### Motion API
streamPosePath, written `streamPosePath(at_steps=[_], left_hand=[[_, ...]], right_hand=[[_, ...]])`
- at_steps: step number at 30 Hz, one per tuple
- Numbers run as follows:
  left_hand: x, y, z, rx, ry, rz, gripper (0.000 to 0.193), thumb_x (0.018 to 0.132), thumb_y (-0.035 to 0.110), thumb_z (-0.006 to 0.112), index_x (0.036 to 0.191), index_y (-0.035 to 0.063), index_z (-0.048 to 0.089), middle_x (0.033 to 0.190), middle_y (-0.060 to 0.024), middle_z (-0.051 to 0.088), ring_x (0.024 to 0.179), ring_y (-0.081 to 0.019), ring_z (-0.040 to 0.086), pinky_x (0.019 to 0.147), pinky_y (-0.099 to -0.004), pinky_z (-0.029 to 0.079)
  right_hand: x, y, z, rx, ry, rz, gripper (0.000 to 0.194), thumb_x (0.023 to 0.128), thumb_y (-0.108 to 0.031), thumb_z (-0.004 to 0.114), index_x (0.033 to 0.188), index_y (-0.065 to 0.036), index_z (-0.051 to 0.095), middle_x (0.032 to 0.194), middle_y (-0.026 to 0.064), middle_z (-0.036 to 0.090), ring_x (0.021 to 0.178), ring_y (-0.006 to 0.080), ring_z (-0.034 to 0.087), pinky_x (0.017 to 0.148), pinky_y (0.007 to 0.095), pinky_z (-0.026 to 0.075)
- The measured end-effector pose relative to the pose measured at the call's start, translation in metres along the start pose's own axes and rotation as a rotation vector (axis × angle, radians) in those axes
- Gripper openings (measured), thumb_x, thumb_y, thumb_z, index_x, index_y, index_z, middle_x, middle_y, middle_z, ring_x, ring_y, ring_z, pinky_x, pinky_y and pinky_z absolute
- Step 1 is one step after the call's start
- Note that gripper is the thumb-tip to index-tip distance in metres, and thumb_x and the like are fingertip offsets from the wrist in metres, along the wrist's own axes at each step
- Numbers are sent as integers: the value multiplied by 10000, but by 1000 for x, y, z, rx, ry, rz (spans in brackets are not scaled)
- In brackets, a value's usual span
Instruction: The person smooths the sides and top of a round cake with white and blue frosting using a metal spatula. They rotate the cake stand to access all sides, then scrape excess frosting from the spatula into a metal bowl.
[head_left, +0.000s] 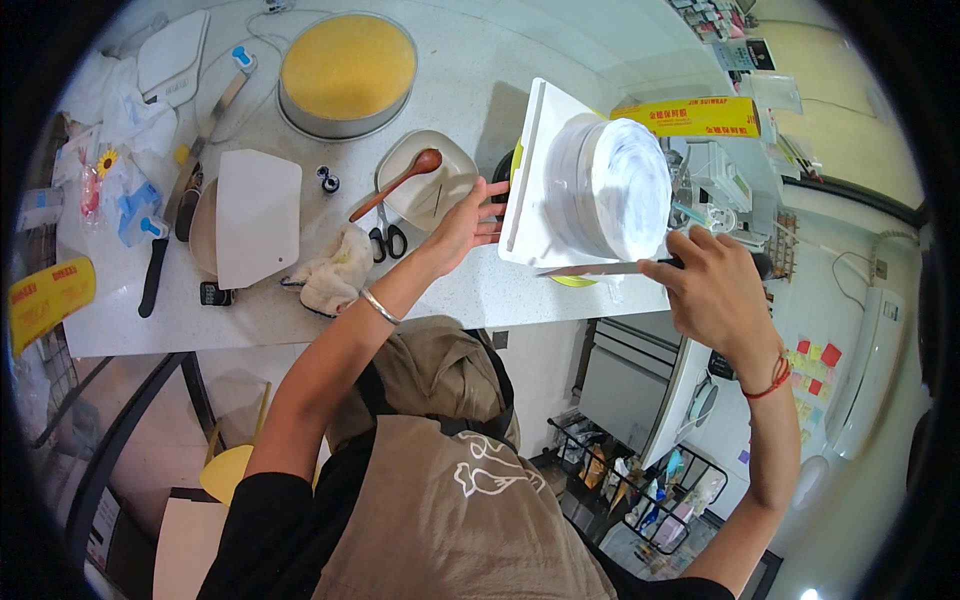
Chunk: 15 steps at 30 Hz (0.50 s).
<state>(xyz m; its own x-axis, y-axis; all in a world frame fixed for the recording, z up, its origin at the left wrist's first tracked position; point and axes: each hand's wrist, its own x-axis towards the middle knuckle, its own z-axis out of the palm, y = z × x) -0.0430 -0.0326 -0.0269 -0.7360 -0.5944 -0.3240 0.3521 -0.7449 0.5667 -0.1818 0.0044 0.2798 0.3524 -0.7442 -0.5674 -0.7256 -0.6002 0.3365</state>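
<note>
A round cake covered in pale cream (611, 187) stands on a white square board (529, 180), which rests on a turntable (574, 281) whose yellow-green edge shows below. My right hand (709, 289) grips the dark handle of a long metal spatula (592, 269), its blade lying along the near side of the cake and board. My left hand (469, 225) has its fingers apart at the left edge of the board; whether they touch it or the turntable is unclear. Left of that hand, a wooden spoon (405, 180) lies across a beige dish (457, 161).
A round cake tin (345, 127) with a yellow filling stands at the back. Scissors (388, 242), a crumpled cloth (341, 274), a white scraper (259, 217) and a black-handled knife (154, 274) lie leftward. A yellow cling-film box (686, 118) stands behind the cake.
</note>
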Motion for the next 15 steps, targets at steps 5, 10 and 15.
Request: streamPosePath(at_steps=[5, 10, 15], left_hand=[[2, 5, -3, 0, -11, -37, 674, 971, 561, 180, 1422, 74, 298, 1349, -185, 446, 1136, -245, 534, 985, -369, 410], [2, 8, 1, 91, -22, -65, 545, 995, 450, 291, 1391, 77, 328, 1280, -128, 505, 1090, -211, 556, 969, -348, 421], [3, 4, 8, 189, -15, -88, 402, 997, 327, 375, 1304, 68, 389, 1181, -92, 549, 996, -187, 599, 916, -337, 462]], right_hand=[[-27, 4, 4, 224, 227, 260, 440, 699, 6, 611, 1095, -174, 674, 729, 51, 505, 628, 210, 541, 548, 327, 455], [-65, -43, 58, 736, 256, 573, 404, 815, 15, 535, 1180, -128, 632, 691, 96, 498, 585, 213, 516, 565, 339, 436], [-88, -122, 143, 1003, 407, 758, 268, 952, -184, 520, 1162, -58, 629, 721, 53, 517, 630, 128, 434, 594, 261, 392]])
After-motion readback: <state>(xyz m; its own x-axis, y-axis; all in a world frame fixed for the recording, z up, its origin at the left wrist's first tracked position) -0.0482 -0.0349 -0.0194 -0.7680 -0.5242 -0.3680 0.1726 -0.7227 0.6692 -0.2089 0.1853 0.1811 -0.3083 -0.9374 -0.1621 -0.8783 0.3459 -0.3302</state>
